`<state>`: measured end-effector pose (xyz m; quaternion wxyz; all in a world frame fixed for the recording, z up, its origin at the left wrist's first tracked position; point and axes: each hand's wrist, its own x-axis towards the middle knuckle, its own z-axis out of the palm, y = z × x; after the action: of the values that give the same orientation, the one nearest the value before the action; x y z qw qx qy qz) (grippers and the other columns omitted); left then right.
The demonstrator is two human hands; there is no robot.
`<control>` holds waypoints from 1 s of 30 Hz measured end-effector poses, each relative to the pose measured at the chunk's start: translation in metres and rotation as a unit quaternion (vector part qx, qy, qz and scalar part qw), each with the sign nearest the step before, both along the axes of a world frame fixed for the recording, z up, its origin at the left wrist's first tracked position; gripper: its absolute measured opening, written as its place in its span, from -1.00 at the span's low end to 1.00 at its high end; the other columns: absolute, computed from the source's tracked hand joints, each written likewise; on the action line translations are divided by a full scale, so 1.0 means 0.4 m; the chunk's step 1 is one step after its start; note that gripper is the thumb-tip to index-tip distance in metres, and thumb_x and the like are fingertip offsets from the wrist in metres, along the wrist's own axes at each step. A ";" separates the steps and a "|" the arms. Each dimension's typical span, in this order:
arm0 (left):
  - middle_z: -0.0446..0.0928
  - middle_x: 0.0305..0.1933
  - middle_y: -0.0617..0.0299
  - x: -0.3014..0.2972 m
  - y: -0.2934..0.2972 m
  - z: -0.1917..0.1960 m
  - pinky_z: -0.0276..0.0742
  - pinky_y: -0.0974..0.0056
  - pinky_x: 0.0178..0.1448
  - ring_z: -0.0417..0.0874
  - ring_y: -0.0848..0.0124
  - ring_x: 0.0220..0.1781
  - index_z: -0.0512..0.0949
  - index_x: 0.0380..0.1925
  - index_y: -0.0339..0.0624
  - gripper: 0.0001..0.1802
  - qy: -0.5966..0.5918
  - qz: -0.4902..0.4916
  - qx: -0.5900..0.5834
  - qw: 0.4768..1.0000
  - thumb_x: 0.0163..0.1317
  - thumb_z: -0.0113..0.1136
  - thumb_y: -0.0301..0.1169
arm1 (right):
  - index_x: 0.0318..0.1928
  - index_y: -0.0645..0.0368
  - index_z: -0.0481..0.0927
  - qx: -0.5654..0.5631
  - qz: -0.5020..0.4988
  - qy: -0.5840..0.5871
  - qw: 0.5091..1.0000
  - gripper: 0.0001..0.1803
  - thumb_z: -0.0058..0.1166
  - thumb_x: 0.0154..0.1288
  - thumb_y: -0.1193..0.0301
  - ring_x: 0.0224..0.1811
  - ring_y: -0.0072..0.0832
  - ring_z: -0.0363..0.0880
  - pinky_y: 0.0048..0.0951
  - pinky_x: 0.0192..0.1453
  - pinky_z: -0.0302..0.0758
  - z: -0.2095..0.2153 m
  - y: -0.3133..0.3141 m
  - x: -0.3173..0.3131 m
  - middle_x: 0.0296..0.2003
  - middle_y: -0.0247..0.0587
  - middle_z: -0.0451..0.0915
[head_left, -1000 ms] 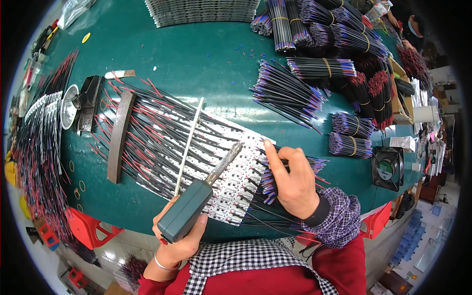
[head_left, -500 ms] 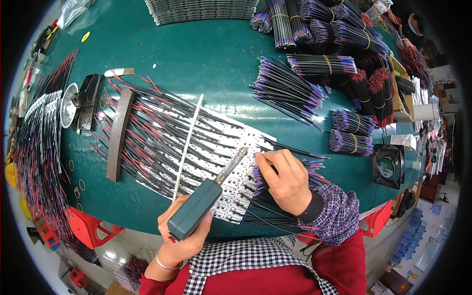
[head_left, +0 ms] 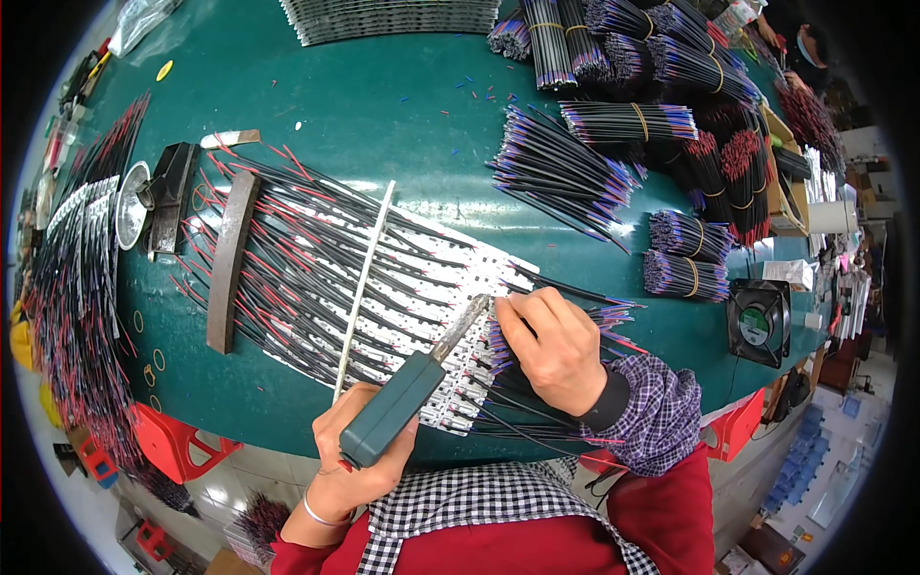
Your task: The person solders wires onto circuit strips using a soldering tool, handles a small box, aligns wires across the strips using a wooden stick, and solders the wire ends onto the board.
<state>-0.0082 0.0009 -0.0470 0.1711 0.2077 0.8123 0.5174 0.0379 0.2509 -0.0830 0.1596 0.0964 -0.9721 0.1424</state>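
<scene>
My left hand [head_left: 359, 446] is wrapped round the dark green handle of a soldering iron [head_left: 398, 401]. Its metal tip points up and right, to the white circuit board panel [head_left: 491, 261], right beside my right fingertips. My right hand [head_left: 556, 347] is closed in a pinch at the panel's right part, on what appears to be a thin black wire; the fingers mostly hide it. Rows of black wires [head_left: 311, 264] with red ends lie across the panel to the left. More black wires [head_left: 613, 321] with blue and red ends stick out past my right hand.
A metal bar [head_left: 233, 264] and a pale thin stick [head_left: 365, 278] lie across the wires. Banded wire bundles [head_left: 686, 273] and a loose wire pile [head_left: 561, 172] are to the right, near a black fan [head_left: 758, 323]. A small metal dish [head_left: 133, 205] stands left. Another person is at far right.
My left hand has shifted slightly right with the soldering iron, bringing its tip closer to my right fingertips. My right hand stays nearly in place.
</scene>
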 end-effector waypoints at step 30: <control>0.61 -0.39 0.06 0.009 -0.009 -0.006 0.56 0.30 -0.29 0.66 0.26 -0.44 0.64 -0.37 -0.40 -0.80 0.021 -0.009 0.006 1.000 -0.08 0.37 -0.69 | -0.18 0.33 0.64 0.019 0.021 0.037 0.999 -0.68 0.11 0.01 0.44 -0.25 -0.40 0.55 -0.44 -0.34 0.44 -0.009 0.002 -0.006 -0.31 -0.25 0.53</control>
<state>-0.0047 -0.0026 -0.0494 0.1575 0.2264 0.8107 0.5165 0.0357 0.2518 -0.0868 0.1907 0.1254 -0.9658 0.1232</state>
